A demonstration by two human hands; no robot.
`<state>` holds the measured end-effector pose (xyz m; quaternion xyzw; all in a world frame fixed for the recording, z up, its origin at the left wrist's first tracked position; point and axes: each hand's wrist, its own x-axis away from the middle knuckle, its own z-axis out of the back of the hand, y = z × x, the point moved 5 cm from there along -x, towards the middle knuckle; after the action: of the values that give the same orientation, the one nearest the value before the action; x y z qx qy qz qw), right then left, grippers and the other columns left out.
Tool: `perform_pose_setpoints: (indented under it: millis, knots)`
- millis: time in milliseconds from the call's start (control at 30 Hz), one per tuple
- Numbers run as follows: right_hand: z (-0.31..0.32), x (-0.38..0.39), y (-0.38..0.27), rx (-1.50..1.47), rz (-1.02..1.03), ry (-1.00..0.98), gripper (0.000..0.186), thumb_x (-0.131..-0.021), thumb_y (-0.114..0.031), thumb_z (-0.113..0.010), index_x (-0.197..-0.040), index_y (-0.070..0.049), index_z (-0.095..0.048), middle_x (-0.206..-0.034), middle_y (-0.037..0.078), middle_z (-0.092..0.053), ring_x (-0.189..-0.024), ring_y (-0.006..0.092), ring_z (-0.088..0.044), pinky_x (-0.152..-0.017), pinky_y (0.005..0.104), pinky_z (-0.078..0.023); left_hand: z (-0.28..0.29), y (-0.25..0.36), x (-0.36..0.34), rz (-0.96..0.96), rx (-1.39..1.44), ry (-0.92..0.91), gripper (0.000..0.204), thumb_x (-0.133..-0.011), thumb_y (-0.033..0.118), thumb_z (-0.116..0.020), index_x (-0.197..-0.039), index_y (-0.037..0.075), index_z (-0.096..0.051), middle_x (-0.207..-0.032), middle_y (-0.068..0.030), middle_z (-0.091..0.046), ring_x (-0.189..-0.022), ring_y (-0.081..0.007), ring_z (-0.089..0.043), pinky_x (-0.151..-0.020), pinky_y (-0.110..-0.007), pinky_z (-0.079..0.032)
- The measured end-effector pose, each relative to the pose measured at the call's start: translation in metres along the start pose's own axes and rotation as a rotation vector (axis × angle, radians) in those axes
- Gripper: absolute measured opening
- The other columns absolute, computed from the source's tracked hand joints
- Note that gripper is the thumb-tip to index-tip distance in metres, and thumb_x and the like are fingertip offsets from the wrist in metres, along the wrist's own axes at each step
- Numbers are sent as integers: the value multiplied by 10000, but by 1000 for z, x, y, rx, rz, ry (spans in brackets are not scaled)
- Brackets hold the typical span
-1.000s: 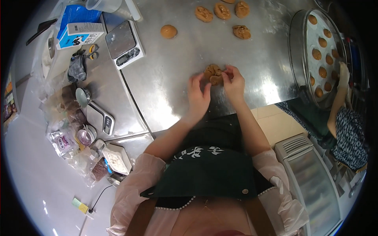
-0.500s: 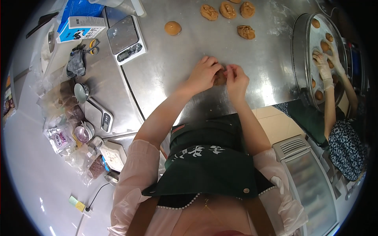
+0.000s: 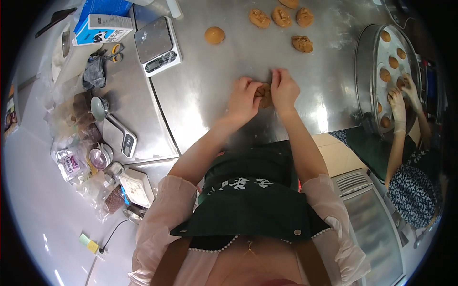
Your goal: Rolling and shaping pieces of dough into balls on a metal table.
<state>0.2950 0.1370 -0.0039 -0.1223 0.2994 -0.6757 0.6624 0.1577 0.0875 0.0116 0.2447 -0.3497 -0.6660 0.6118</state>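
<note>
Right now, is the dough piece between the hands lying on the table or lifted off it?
Lying on the table: the dough piece rests there, pressed between both hands.

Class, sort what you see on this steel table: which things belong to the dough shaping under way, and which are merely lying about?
In the job:
left hand and right hand, both pressing the dough piece
shaped dough pieces
smooth dough ball
round tray of dough balls

Lying about:
kitchen scale
blue carton
scissors
small scale
</note>
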Motion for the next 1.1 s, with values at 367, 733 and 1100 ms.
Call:
perform_pose_setpoints:
  millis: [367,733,1100]
  knots:
    - [-6,8,-5,43,101,19,89,-892,-196,-610,-884,-107,-611,-680,86,-654,-568,303,-627,-515,397,-487,-7,3,40,-47,80,219,572,-705,-30,-699,-1234,44,-494,-1159,-211,-506,-1049,-384,-519,-882,-429,-456]
    - [4,28,-29,20,201,20,82,-854,-128,-638,-895,-77,-590,-705,112,-633,-588,322,-608,-530,414,-477,-17,-5,35,184,306,274,400,-772,-44,-632,-1156,23,-547,-1042,-147,-578,-910,-272,-625,-758,-344,-517]
    - [9,9,-18,-116,-34,48,118,-910,-212,-581,-893,-96,-592,-638,88,-625,-539,308,-603,-502,417,-466,-20,0,38,274,583,190,489,-836,-71,-529,-1313,18,-468,-1205,-143,-516,-1076,-247,-573,-902,-330,-475]
